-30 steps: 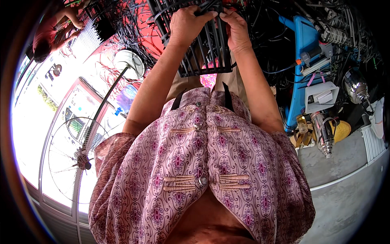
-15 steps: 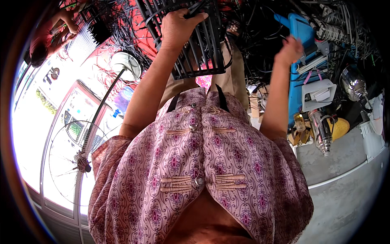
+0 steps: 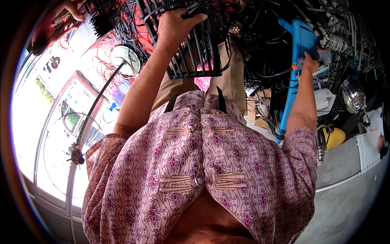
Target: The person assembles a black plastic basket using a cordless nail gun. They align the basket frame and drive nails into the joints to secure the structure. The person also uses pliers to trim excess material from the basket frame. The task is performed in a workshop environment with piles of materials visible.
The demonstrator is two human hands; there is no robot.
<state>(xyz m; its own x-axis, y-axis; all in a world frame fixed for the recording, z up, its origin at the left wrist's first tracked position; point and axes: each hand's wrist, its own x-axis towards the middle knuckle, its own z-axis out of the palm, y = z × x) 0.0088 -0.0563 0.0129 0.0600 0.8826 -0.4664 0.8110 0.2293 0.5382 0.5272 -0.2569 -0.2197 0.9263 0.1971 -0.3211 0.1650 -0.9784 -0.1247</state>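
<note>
My left hand (image 3: 175,28) is over the black slatted plastic basket (image 3: 194,73) in front of me. Its fingers curl down with the thumb stretched out to the right, gripping a black cable (image 3: 196,9) at the basket's top. Out to the right, my right hand (image 3: 310,64) is at a blue plastic seat-like piece (image 3: 304,38), one finger pointing up along it. Beside that hand, a blue cord (image 3: 274,75) runs to an orange fitting (image 3: 293,67). Most of the right hand's fingers are hidden, so whether it holds anything is unclear.
Tangled black cables (image 3: 264,44) fill the far middle and right. To the right lie a shiny metal vessel (image 3: 352,91) and a yellow piece (image 3: 336,138). A fan cage (image 3: 75,153) stands left, near a pale round container (image 3: 126,59). Another person's arm (image 3: 73,10) shows at far left.
My right hand has moved right and slightly down to the blue piece. The blue cord with the orange fitting now shows beside it. My left hand stays at the basket.
</note>
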